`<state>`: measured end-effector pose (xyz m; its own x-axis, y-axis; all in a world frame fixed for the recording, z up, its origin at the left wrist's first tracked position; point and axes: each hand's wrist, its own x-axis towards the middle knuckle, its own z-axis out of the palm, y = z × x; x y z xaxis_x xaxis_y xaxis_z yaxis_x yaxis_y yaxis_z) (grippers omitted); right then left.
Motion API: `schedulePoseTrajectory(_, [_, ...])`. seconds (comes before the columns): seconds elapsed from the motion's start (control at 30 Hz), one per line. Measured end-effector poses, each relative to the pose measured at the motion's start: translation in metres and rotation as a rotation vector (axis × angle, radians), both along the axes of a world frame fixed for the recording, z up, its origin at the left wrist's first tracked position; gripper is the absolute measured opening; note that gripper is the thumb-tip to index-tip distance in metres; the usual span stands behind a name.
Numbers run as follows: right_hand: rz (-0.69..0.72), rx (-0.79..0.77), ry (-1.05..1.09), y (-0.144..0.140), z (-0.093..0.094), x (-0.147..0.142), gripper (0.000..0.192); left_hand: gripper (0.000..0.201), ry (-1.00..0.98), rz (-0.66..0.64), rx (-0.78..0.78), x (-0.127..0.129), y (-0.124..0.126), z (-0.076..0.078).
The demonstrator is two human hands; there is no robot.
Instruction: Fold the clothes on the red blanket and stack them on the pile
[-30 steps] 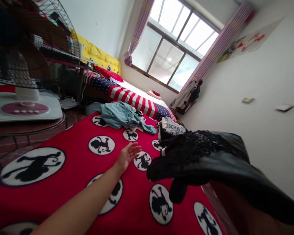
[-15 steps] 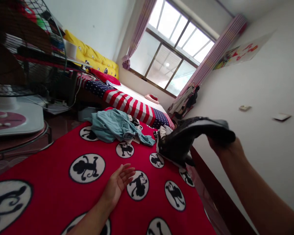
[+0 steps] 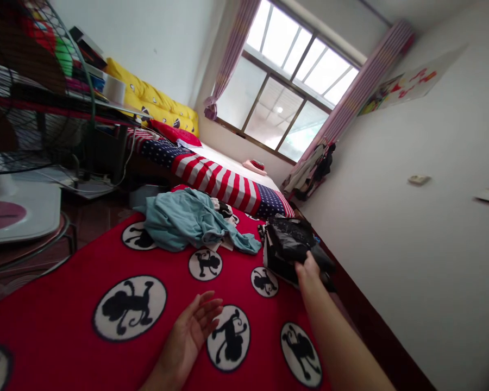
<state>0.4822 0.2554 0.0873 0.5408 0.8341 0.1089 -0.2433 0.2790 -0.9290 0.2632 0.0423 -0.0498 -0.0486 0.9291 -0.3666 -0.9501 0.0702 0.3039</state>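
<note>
My right hand (image 3: 308, 270) reaches out to the pile at the right edge of the red bedcover and pinches the near edge of a black garment (image 3: 295, 239). Its fingertips are partly hidden by the cloth. The black garment lies fairly flat over other dark clothing (image 3: 281, 263); I cannot tell what kind it is. My left hand (image 3: 193, 328) is held above the red bedcover (image 3: 175, 304), palm turned inward, fingers apart and holding nothing. Left of the black pile lies a crumpled light blue garment (image 3: 183, 220).
A fan (image 3: 20, 212) stands at the left on a round stool. Behind is a second bed with a flag-patterned cover (image 3: 224, 184) and a yellow cushion (image 3: 155, 98). Clothes (image 3: 309, 171) hang near the window curtain. A dark bed rail (image 3: 375, 331) runs along the right wall.
My right hand has brought the black garment down and left onto the pile, from where it was lifted up. My left hand has shifted slightly lower and stays open.
</note>
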Motion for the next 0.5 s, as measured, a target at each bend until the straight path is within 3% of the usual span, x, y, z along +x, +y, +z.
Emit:
schedulePoseTrajectory(0.1, [-0.006, -0.072, 0.063, -0.045, -0.053, 0.001, 0.024, 0.021, 0.018, -0.001, 0.003, 0.000, 0.001, 0.001])
schedulePoseTrajectory(0.2, [0.081, -0.149, 0.067, -0.097, -0.098, -0.002, 0.034, 0.021, 0.041, -0.005, 0.005, 0.000, -0.001, 0.001])
schedulePoseTrajectory(0.3, [0.221, -0.219, -0.111, -0.137, -0.138, -0.006, 0.036, 0.021, 0.062, -0.015, 0.014, -0.003, -0.003, 0.000])
schedulePoseTrajectory(0.4, [0.296, -0.158, -0.365, -0.159, -0.163, -0.010, 0.028, 0.021, 0.076, -0.025, 0.025, -0.004, -0.004, -0.002])
schedulePoseTrajectory(0.5, [0.344, -0.087, -0.558, -0.168, -0.167, -0.015, 0.021, 0.022, 0.103, -0.027, 0.035, -0.004, -0.003, -0.006])
